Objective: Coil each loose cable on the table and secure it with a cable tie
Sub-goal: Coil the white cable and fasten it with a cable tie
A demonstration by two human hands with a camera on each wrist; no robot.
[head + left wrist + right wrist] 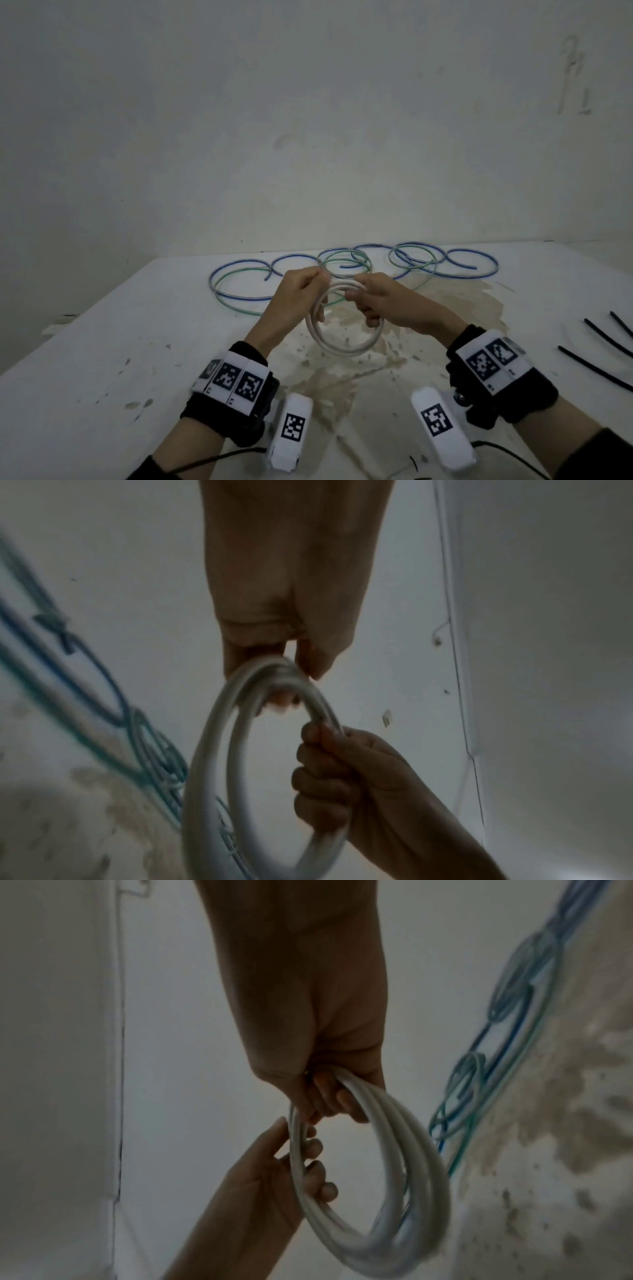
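White cable coil (pixel 344 329) held above stained table (pixel 102 342), gripped at its upper arc between left hand (pixel 301 298) and right hand (pixel 387 305), fingers of both curled round the strands; blue-green cables (pixel 342 270) lying behind; black cable ties (pixel 603 356) at right.

White table (pixel 102 342), brown-stained at centre (pixel 342 377): beyond the stain, toward the far edge, loose blue cables (pixel 472 263) and green cables (pixel 239 274) lie in overlapping loops; right of the stain, three black cable ties (pixel 596 368) lie near the table's right edge.
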